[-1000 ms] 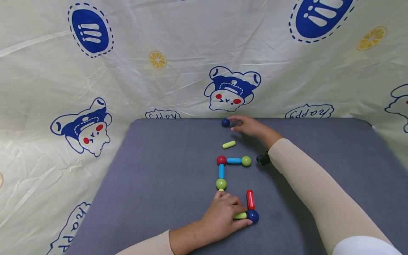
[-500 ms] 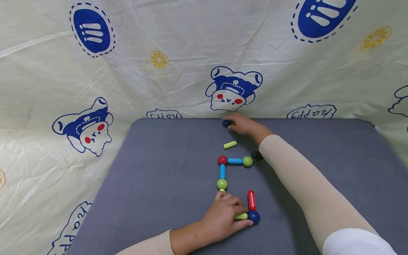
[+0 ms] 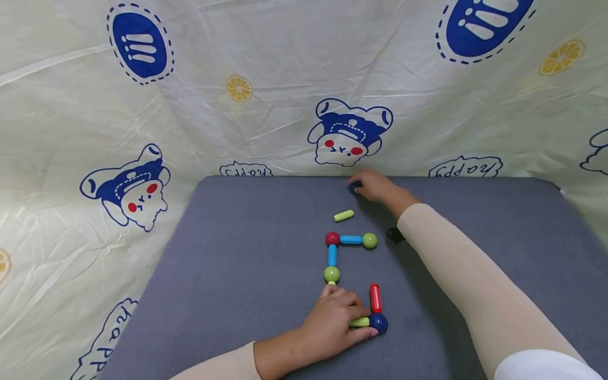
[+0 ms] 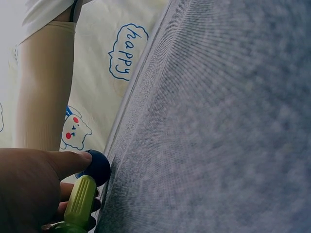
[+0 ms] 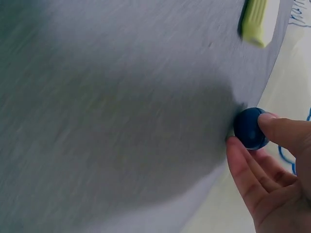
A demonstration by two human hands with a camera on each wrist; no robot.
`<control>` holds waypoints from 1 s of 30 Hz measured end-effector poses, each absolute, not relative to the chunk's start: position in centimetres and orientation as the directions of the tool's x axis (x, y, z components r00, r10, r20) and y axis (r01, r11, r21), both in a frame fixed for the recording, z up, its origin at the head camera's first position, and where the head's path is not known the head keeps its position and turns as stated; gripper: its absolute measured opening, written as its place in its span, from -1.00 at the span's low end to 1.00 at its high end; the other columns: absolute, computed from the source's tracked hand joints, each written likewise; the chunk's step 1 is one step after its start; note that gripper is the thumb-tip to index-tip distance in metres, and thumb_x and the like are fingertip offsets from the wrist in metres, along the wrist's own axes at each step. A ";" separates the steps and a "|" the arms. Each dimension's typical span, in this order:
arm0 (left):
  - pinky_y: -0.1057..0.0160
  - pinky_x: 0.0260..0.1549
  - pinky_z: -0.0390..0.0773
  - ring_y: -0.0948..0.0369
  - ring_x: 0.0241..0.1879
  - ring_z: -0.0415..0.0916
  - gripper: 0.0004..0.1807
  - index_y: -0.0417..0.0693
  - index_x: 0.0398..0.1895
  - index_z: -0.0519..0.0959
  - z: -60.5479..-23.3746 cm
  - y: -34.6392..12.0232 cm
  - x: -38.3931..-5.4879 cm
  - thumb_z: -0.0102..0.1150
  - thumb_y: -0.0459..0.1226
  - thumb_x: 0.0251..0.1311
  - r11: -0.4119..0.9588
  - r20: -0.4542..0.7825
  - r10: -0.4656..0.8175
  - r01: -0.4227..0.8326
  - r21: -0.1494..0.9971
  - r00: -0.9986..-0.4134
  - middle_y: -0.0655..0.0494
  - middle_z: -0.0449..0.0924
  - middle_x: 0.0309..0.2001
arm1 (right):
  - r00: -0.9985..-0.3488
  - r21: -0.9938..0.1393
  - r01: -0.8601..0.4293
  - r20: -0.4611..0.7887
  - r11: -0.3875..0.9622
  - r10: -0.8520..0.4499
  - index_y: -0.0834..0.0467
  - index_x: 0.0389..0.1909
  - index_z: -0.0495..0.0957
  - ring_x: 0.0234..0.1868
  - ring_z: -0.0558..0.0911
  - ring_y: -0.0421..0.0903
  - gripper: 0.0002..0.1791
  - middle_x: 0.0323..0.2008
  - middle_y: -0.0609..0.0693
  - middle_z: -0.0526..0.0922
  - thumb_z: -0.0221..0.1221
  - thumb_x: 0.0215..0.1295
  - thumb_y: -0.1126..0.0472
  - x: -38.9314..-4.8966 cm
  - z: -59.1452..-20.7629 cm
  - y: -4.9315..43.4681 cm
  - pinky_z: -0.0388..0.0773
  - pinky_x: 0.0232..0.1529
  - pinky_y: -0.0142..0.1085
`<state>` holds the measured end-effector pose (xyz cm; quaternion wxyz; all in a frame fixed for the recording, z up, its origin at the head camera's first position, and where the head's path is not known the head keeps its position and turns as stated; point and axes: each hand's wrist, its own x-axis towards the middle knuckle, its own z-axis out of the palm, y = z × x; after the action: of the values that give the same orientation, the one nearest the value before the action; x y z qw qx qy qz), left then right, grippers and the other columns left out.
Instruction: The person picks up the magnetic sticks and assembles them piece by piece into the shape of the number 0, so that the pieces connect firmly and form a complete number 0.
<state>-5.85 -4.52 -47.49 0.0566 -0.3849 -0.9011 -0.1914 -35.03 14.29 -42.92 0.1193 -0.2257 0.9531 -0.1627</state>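
Observation:
At the far edge, my right hand [image 3: 375,186] pinches a dark blue ball [image 5: 249,130] between thumb and fingers, close over the cloth. My left hand [image 3: 332,321] lies over the near corner of a stick-and-ball chain [image 3: 332,256]. Its thumb touches a second dark blue ball [image 4: 98,168], and its fingers curl by the light green stick [image 4: 80,200] joined to that ball. A red stick [image 3: 375,298] extends away from this ball. Farther up, the chain has light green balls, blue sticks and a red ball [image 3: 332,239]. The left hand hides part of the chain.
A loose light green stick [image 3: 344,216] lies between the chain and the right hand. The grey cloth-covered table [image 3: 237,264] meets a printed curtain [image 3: 275,121] at its back edge. A black wrist device [image 3: 395,235] shows under the right forearm.
My right hand has closed its fingers on the far dark blue ball and shifted it a little to the right. The left hand and the chain have stayed in place.

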 end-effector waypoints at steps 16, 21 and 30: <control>0.23 0.08 0.32 0.46 -0.22 0.41 -0.65 0.25 -0.12 0.77 -47.3 -4.4 -5.7 0.20 0.19 0.31 0.635 0.213 0.671 0.699 0.329 -0.710 0.42 0.60 -0.22 | -0.877 -0.457 -0.239 -0.278 0.857 -0.393 0.16 0.24 0.59 -0.06 0.54 0.07 -0.62 0.23 0.25 0.56 0.15 0.45 0.24 -30.0 -42.4 20.7 0.49 -0.07 -0.09; 0.21 0.09 0.31 0.46 -0.20 0.41 -0.64 0.24 -0.09 0.76 -47.1 -4.4 -5.7 0.19 0.18 0.32 0.639 0.182 0.672 0.686 0.348 -0.718 0.41 0.60 -0.21 | -0.877 -0.508 -0.264 -0.227 0.820 -0.424 0.16 0.19 0.62 -0.14 0.53 0.00 -0.64 0.18 0.27 0.58 0.19 0.42 0.25 -27.4 -42.8 22.1 0.45 -0.20 -0.24; 0.19 0.10 0.32 0.46 -0.21 0.41 -0.62 0.24 -0.10 0.77 -47.1 -4.3 -5.7 0.17 0.20 0.33 0.640 0.174 0.673 0.684 0.350 -0.719 0.41 0.61 -0.20 | -0.883 -0.595 -0.271 -0.159 0.757 -0.441 0.23 0.21 0.55 -0.15 0.63 -0.02 -0.61 0.12 0.27 0.61 0.22 0.41 0.23 -22.2 -43.6 23.3 0.55 -0.23 -0.22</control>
<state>-5.73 -4.26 -47.15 0.0138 -0.3747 -0.9055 -0.1989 -22.22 23.26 -43.57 0.1462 -0.1923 0.9258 -0.2908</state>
